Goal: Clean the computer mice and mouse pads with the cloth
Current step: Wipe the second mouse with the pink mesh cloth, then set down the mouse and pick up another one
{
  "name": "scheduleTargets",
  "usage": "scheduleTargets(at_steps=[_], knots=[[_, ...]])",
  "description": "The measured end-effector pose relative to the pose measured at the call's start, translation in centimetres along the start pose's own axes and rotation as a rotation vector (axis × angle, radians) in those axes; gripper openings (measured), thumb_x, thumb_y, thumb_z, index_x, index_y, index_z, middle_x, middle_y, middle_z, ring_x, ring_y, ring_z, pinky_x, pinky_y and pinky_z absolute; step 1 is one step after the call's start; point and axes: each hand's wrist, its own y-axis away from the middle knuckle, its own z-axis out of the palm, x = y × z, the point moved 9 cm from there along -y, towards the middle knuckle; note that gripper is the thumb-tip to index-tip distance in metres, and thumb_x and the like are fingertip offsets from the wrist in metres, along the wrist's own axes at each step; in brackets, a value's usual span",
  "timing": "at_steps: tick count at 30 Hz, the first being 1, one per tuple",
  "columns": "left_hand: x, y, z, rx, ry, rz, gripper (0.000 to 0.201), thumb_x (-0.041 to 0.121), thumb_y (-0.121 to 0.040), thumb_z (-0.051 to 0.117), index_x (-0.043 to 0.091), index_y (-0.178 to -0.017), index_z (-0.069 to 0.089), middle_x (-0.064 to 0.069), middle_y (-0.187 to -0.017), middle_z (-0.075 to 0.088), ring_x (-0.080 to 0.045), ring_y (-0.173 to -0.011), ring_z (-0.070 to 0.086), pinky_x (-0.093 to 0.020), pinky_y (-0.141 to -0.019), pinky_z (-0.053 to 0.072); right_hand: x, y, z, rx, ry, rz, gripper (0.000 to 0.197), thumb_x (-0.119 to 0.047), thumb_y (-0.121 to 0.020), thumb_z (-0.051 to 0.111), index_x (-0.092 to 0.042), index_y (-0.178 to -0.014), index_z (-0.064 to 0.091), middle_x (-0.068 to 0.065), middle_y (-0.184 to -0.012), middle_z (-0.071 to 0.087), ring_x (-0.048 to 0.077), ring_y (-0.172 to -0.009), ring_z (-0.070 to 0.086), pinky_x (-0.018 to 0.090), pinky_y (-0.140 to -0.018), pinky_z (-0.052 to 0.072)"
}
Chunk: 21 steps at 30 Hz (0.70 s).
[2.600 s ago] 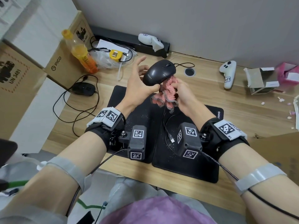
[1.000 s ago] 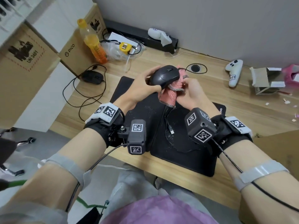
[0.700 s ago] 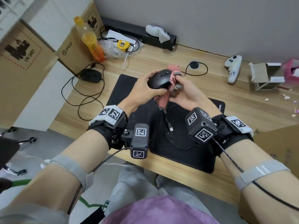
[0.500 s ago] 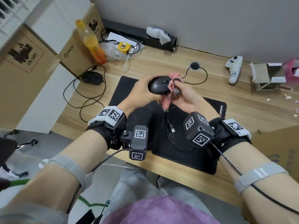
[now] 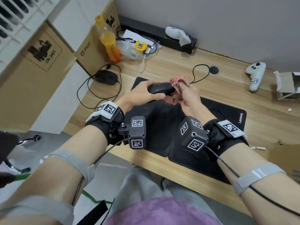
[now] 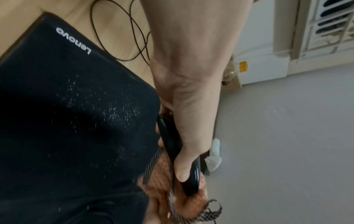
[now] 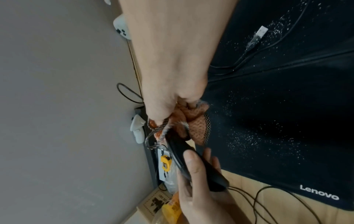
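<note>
"Lenovo" is printed in white at a corner of each black mouse pad (image 5: pixel 227 127) (image 6: pixel 57 75). The near cardboard box (image 5: pixel 32 65) reads "UN 3481". The smaller box (image 5: pixel 87 49) beside it reads "PICO".

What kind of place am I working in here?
Probably an office or lab desk: a wooden desk against a wall, two black mouse pads, wired mice, white handheld controllers and cardboard shipping boxes.

left hand (image 6: pixel 191 124) grips mouse (image 6: pixel 176 151) | cloth (image 6: pixel 162 181) beneath | mouse pad (image 6: pixel 67 113) speckled
</note>
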Motion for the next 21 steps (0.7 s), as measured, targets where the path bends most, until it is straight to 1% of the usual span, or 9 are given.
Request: scheduleTargets(at_steps=[2,4,8,11,13,16,17,19,21], knots=[[-0.7,-0.4,-1.4,0.005,-0.111,0.051,0.057,0.027,-0.079,0.08,0.021,-0.131,0.055,0.007,-0.118,0.063,-0.009,-0.108,0.06,-0.022,-0.094,0.046,0.5,0.0,0.7,0.082,0.001,0.015,0.018,-0.017,-0.099,0.053,-0.011,-0.109,0.067,0.004,-0.089,0.072,0.023,-0.07,0.065,0.025,-0.052,0.044],[-1.6,-0.8,-2.7,0.025,-0.167,0.092,0.064,0.022,-0.075,0.083,0.02,-0.132,0.053,0.005,-0.122,0.06,-0.011,-0.112,0.057,-0.024,-0.099,0.043,1.1,0.1,1.7,0.128,-0.025,0.039,0.015,-0.016,-0.1,0.051,-0.016,-0.108,0.064,-0.001,-0.084,0.069,0.015,-0.062,0.062,0.019,-0.043,0.042],[-4.5,-1.9,-6.4,0.055,-0.247,0.14,0.072,0.015,-0.07,0.085,0.015,-0.133,0.051,0.001,-0.129,0.056,-0.007,-0.112,0.05,-0.012,-0.091,0.033,1.9,0.4,4.1,0.23,-0.099,0.103,0.013,-0.011,-0.099,0.052,-0.009,-0.097,0.065,0.003,-0.075,0.066,0.011,-0.044,0.061,0.019,-0.036,0.037],[-7.4,-2.5,-9.2,0.049,-0.279,0.115,0.068,0.012,-0.067,0.086,0.017,-0.125,0.052,0.006,-0.119,0.058,-0.009,-0.108,0.053,-0.017,-0.087,0.036,2.0,1.3,5.2,0.261,-0.133,0.158,0.023,-0.006,-0.1,0.048,-0.011,-0.079,0.055,0.003,-0.052,0.062,0.01,-0.027,0.053,0.018,-0.029,0.035],[-9.9,-2.7,-11.5,0.073,-0.277,0.072,0.064,0.008,-0.064,0.086,0.016,-0.118,0.053,0.006,-0.11,0.058,-0.011,-0.104,0.055,-0.02,-0.083,0.038,1.9,1.9,6.0,0.298,-0.171,0.167,0.016,-0.004,-0.1,0.047,-0.007,-0.09,0.058,0.0,-0.036,0.056,0.008,-0.021,0.046,0.012,-0.024,0.027],[-13.7,-2.7,-14.9,0.153,-0.358,-0.009,0.062,0.009,-0.065,0.083,0.022,-0.114,0.047,0.004,-0.105,0.056,-0.02,-0.1,0.058,-0.032,-0.084,0.046,2.1,1.9,7.0,0.347,-0.191,0.179,0.02,-0.002,-0.098,0.049,0.002,-0.115,0.059,0.005,-0.047,0.058,0.004,-0.019,0.041,0.01,-0.025,0.026],[-14.9,-2.6,-16.1,0.177,-0.437,-0.068,0.061,0.013,-0.067,0.08,0.027,-0.115,0.044,0.005,-0.104,0.055,-0.022,-0.097,0.058,-0.036,-0.082,0.048,2.4,1.7,7.5,0.346,-0.189,0.185,0.02,-0.002,-0.098,0.05,0.002,-0.115,0.06,0.005,-0.049,0.06,0.004,-0.021,0.044,0.012,-0.029,0.035],[-16.9,-2.1,-18.1,0.217,-0.638,-0.2,0.063,0.017,-0.072,0.075,0.032,-0.121,0.039,0.004,-0.107,0.054,-0.025,-0.094,0.057,-0.036,-0.075,0.047,3.1,1.1,8.5,0.309,-0.189,0.208,0.013,-0.004,-0.097,0.052,-0.002,-0.103,0.063,0.002,-0.044,0.062,0.008,-0.03,0.055,0.026,-0.057,0.058],[-17.8,-1.8,-19.3,0.236,-0.721,-0.232,0.063,0.017,-0.072,0.072,0.031,-0.123,0.039,-0.002,-0.119,0.057,-0.031,-0.105,0.058,-0.039,-0.081,0.047,4.0,0.1,9.5,0.237,-0.166,0.232,0.014,-0.006,-0.097,0.052,-0.01,-0.091,0.063,0.001,-0.049,0.066,0.015,-0.047,0.065,0.038,-0.074,0.058]])
